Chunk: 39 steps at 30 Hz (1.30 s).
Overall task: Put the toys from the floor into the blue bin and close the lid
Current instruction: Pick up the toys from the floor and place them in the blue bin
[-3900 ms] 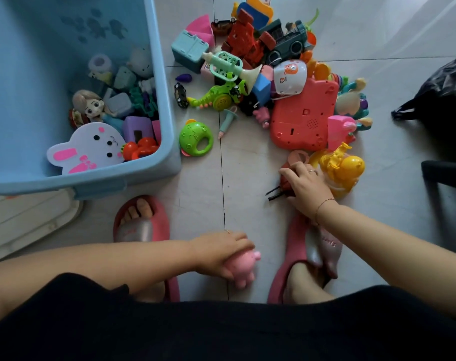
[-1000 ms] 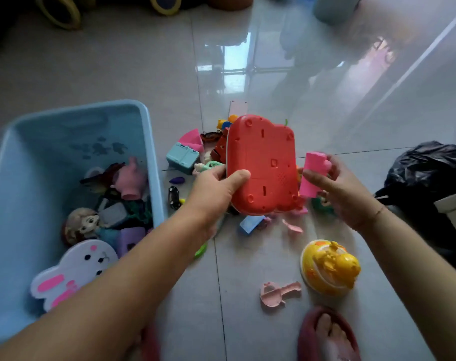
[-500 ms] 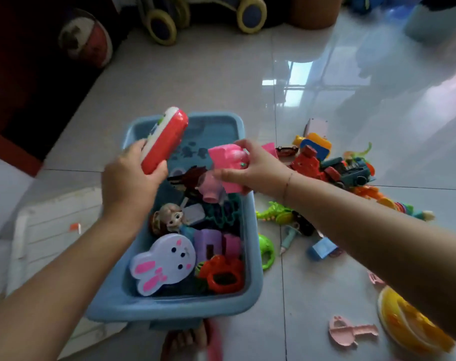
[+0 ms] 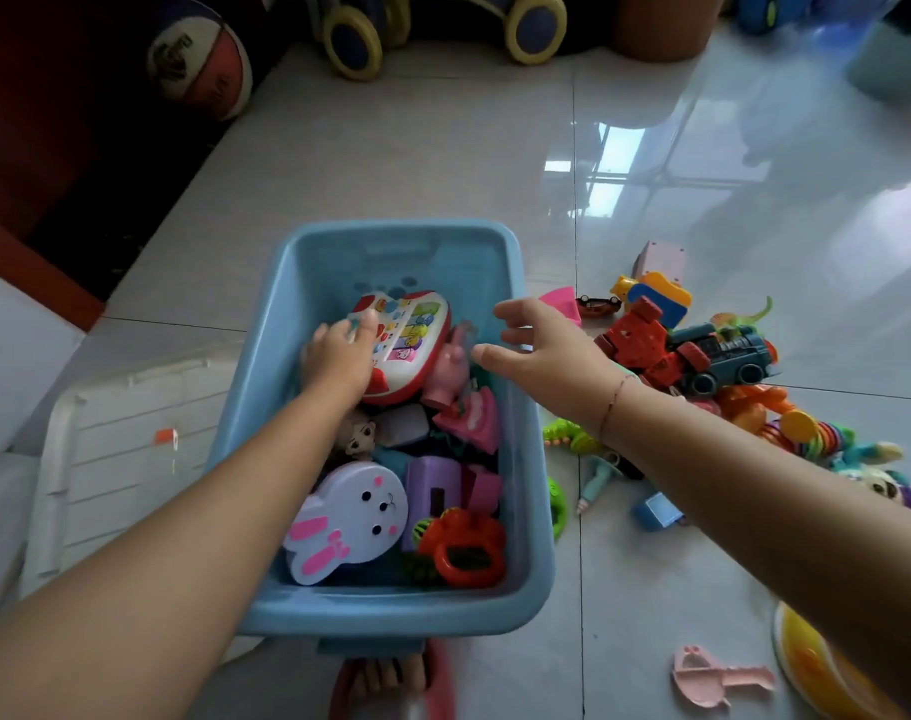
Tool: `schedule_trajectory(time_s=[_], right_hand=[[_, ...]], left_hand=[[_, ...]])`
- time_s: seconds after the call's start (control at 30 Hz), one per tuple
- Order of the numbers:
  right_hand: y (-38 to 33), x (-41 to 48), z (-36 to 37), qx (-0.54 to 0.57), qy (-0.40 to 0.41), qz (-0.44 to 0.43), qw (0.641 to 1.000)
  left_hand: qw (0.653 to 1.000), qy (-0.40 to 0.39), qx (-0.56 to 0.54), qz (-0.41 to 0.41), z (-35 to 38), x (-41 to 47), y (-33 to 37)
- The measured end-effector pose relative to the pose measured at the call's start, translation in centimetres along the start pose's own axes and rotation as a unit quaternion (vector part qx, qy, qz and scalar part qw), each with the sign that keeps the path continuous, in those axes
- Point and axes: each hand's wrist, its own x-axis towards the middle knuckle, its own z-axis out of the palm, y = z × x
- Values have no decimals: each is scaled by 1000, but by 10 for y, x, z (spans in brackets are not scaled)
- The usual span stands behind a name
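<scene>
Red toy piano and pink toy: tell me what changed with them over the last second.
The left hand carried the red toy piano from above the floor pile into the blue bin, where it now lies keys up under that hand. The right hand let go of the pink toy and is open and empty. The white lid remains off, beside the bin.

one head-worn wide-angle view, steeply down and forward, close over the blue bin (image 4: pixel 266 356) and floor (image 4: pixel 702 200)
</scene>
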Motion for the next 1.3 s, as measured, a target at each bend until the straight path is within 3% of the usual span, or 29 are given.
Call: schedule_trajectory(time_s=[0.07, 0.17, 0.3, 0.47, 0.67, 0.8, 0.9, 1.0, 1.2, 1.3], right_hand=[[-3, 0, 3, 13, -2, 3, 1000], [-12, 11, 24, 69, -49, 31, 996], [-17, 51, 68, 90, -116, 114, 983], [-11, 83, 105, 44, -38, 129, 990], [7, 59, 123, -56, -10, 62, 996], [11, 39, 126, -91, -38, 67, 993], [9, 59, 120, -113, -95, 126, 981], [14, 70, 126, -82, -99, 146, 981], [22, 65, 141, 75, -39, 131, 988], [28, 71, 143, 122, -38, 134, 983]], left_hand=[[998, -1, -37, -60, 7, 30, -25], [982, -25, -121, -140, -9, 10, -2], [959, -36, -217, -178, -12, 13, 1], [930, -17, -298, -214, -12, 16, -15], [926, 23, -294, -235, 2, -9, -40], [912, 43, -325, -246, 5, -8, -49], [913, 80, -335, -219, 11, -21, -48], [935, 82, -321, -128, 9, -22, -34], [938, -25, -268, -219, 0, -6, -39], [943, -6, -255, -215, 0, -6, -39]])
